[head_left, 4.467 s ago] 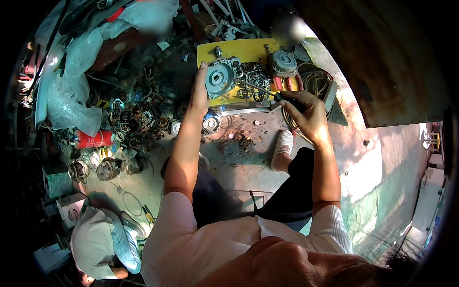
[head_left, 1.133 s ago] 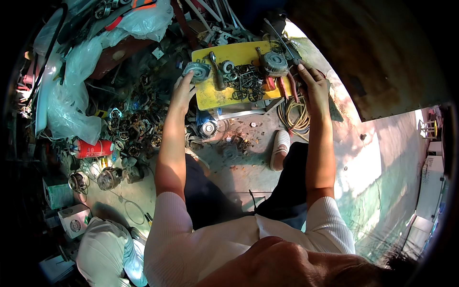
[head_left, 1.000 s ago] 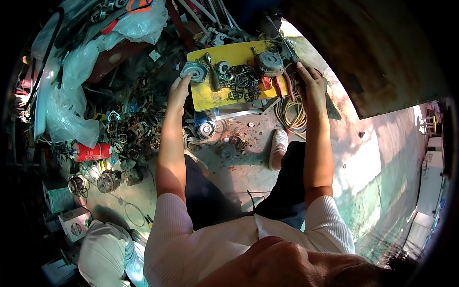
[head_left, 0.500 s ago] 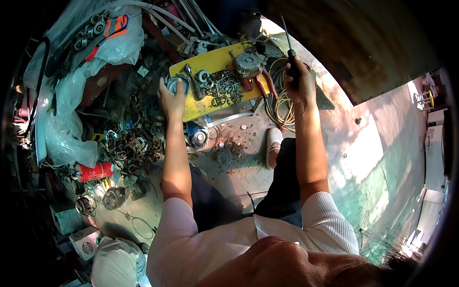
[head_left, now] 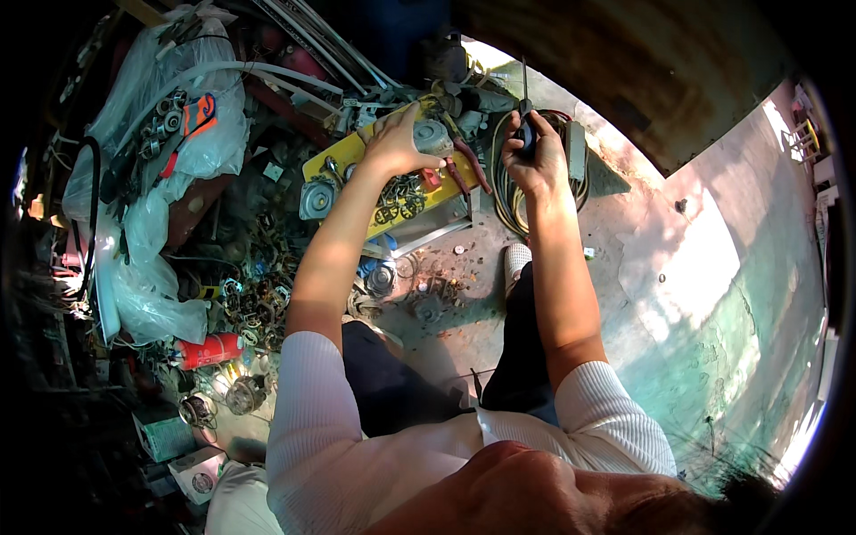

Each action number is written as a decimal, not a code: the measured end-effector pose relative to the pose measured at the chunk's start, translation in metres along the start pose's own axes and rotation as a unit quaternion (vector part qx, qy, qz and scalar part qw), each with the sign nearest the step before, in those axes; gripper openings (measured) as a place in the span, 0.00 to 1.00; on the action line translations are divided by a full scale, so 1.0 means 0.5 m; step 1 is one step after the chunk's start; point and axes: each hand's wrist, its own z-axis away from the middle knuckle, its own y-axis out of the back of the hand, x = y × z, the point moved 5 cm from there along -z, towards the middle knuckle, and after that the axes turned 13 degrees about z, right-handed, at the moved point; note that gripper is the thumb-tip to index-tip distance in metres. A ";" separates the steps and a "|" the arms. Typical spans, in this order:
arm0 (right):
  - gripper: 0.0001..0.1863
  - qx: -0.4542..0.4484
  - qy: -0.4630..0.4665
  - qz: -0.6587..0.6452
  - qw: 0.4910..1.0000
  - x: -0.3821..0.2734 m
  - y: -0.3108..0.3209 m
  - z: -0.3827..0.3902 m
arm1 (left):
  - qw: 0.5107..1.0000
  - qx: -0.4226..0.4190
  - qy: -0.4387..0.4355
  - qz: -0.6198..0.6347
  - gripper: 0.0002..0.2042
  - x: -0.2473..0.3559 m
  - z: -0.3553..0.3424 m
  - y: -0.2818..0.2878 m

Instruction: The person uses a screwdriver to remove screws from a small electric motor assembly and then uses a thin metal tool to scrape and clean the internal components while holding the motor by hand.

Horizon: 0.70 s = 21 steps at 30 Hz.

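Gripping a screwdriver [head_left: 526, 109], the right hand [head_left: 540, 162] hangs aside while the left hand [head_left: 390, 145] spreads open beside a seemingly whole motor [head_left: 432, 138], one cover [head_left: 317, 200] already lying apart.

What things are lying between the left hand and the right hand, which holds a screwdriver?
In the head view, a round grey metal part, red-handled pliers and the edge of a cable coil lie between the left hand and the right hand.
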 end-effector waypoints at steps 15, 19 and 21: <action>0.13 0.046 0.075 0.230 0.969 0.007 -0.046 0.038 | 0.999 0.020 -0.025 0.038 0.50 0.015 -0.005 0.031; 0.16 -0.005 0.140 0.443 0.886 0.015 -0.094 0.073 | 0.992 0.056 -0.057 0.098 0.50 0.056 0.124 0.078; 0.17 -0.029 0.159 0.486 0.859 0.031 -0.103 0.084 | 0.987 0.060 -0.036 0.143 0.51 0.042 0.214 0.072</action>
